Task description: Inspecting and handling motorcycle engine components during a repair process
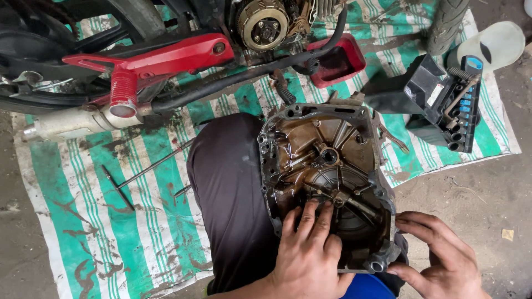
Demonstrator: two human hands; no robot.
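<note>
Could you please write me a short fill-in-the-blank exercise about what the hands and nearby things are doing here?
1. The left hand presses its fingers inside the oily engine ____ resting on the person's knee.
2. The right hand grips that part's ____ edge.
3. A T-handle wrench lies on the green-and-white ____ mat.

Missing words: cover; right; striped

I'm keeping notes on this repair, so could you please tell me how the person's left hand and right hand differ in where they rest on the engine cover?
The left hand lies flat inside the oily engine cover, fingers spread over its inner parts; the right hand stays outside, at the cover's lower right edge. The left hand's fingers are stretched out, the right hand's curled. Both are bare and touch the same cover, which rests on the person's lap.
</note>
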